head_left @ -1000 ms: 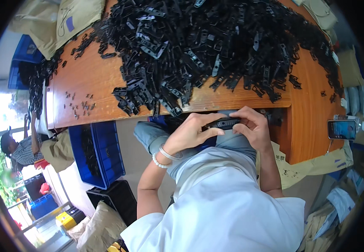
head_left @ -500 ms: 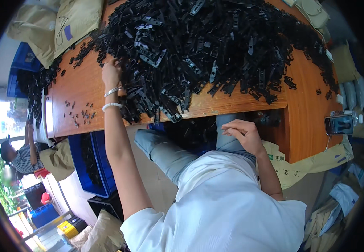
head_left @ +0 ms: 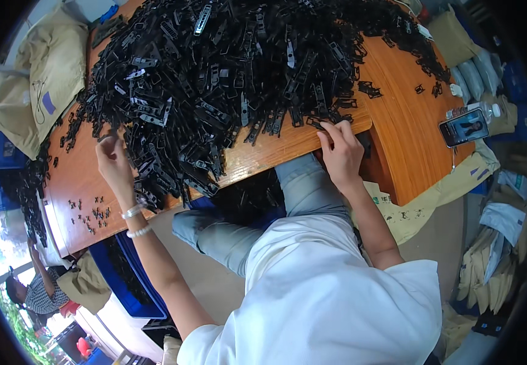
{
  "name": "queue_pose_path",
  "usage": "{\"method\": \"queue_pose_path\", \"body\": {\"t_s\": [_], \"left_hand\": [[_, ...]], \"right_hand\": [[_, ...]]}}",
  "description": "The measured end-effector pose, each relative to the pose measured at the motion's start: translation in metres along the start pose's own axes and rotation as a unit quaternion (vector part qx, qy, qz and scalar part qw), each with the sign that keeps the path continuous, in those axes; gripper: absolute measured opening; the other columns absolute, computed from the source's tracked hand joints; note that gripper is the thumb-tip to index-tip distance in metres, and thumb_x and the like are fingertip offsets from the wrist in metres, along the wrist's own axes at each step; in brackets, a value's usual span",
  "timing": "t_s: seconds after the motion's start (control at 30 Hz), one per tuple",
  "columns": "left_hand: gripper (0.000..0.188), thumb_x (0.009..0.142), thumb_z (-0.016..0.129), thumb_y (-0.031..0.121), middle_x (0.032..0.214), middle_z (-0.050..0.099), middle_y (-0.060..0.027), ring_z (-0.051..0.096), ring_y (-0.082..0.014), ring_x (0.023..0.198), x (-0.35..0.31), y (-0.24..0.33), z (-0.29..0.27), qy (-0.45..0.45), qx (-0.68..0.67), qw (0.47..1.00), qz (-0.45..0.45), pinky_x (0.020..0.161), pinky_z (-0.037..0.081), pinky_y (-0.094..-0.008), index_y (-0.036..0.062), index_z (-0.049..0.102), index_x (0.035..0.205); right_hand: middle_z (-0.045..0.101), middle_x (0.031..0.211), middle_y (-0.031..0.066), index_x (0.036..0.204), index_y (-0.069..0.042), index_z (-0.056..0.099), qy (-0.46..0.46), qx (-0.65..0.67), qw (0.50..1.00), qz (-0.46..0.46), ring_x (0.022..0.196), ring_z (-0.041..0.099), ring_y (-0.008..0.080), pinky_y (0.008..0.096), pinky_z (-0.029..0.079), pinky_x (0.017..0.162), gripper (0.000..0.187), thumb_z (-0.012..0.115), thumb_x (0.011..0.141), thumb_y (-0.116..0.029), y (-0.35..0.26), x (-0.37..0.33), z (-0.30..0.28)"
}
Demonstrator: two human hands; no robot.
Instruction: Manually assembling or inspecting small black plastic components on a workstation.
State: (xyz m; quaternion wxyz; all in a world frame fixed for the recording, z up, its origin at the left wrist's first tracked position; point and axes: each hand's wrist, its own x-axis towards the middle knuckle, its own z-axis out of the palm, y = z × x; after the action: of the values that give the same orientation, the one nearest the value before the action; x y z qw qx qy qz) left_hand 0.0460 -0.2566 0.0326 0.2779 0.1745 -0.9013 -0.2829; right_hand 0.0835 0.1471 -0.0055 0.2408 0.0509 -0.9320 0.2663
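Over at the left, the left hand [head_left: 114, 159] reaches into the edge of the big heap of black plastic clips [head_left: 227, 73] covering the wooden tabletop [head_left: 397, 140], fingers curled among them; whether it grips one I cannot tell. The right hand [head_left: 340, 152] rests open-fingered at the near edge, touching clips there. A phone [head_left: 464, 128] lies far right

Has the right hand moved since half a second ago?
Yes. The right hand has risen from the lap to the wooden table edge, reaching the black parts pile.
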Motion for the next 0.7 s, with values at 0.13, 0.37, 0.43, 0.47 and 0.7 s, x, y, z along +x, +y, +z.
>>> {"method": "queue_pose_path", "body": {"t_s": [0.13, 0.37, 0.43, 0.47, 0.7], "left_hand": [[0.02, 0.076, 0.061, -0.001, 0.091, 0.057, -0.0045, 0.055, -0.0119, 0.076, -0.062, 0.078, -0.001, -0.111, -0.261, 0.959, -0.007, 0.064, 0.045, -0.0219, 0.0013, 0.057, 0.096], [0.031, 0.065, 0.063, -0.003, 0.098, 0.058, -0.0177, 0.059, -0.0228, 0.084, -0.134, 0.13, 0.038, -0.369, -0.636, 0.661, -0.149, 0.077, 0.046, -0.0307, -0.0004, 0.053, 0.094], [0.03, 0.072, 0.062, 0.004, 0.091, 0.059, -0.0219, 0.059, -0.0259, 0.082, -0.144, 0.132, 0.045, -0.42, -0.689, 0.555, -0.203, 0.075, 0.047, -0.0337, -0.0042, 0.05, 0.098], [0.035, 0.08, 0.057, 0.013, 0.087, 0.059, -0.0209, 0.058, -0.025, 0.077, -0.147, 0.135, 0.048, -0.448, -0.695, 0.532, -0.184, 0.069, 0.048, -0.0323, -0.0076, 0.049, 0.107], [0.044, 0.091, 0.042, 0.021, 0.074, 0.057, -0.0263, 0.056, -0.0257, 0.05, -0.161, 0.144, 0.049, -0.536, -0.654, 0.462, -0.268, 0.045, 0.046, -0.0289, -0.0132, 0.04, 0.118]], "right_hand": [[0.047, 0.073, 0.008, 0.086, -0.002, 0.06, -0.016, -0.025, 0.999, -0.019, 0.058, 0.053, 0.0244, 0.0315, 0.043, 0.052, 0.013, 0.064, 0.074, -0.005, 0.003, -0.005, 0.005], [0.057, 0.1, 0.0102, 0.082, 0.0, 0.059, -0.098, 0.355, 0.928, 0.059, 0.071, 0.053, 0.0147, 0.0245, 0.042, 0.057, 0.009, 0.062, 0.074, 0.003, -0.035, -0.013, -0.033], [0.057, 0.101, 0.0104, 0.082, -0.001, 0.059, -0.087, 0.363, 0.928, -0.005, 0.075, 0.053, 0.0158, 0.0242, 0.041, 0.058, 0.01, 0.061, 0.074, 0.004, -0.032, -0.009, -0.032], [0.056, 0.103, 0.0105, 0.083, -0.001, 0.06, -0.073, 0.37, 0.924, -0.07, 0.079, 0.054, 0.0169, 0.0238, 0.041, 0.059, 0.011, 0.06, 0.074, 0.004, -0.031, -0.006, -0.031], [0.055, 0.108, 0.0108, 0.081, -0.008, 0.064, -0.114, 0.335, 0.924, -0.146, 0.085, 0.054, 0.0176, 0.0226, 0.038, 0.057, 0.015, 0.057, 0.073, 0.003, -0.03, 0.004, -0.038]]}}
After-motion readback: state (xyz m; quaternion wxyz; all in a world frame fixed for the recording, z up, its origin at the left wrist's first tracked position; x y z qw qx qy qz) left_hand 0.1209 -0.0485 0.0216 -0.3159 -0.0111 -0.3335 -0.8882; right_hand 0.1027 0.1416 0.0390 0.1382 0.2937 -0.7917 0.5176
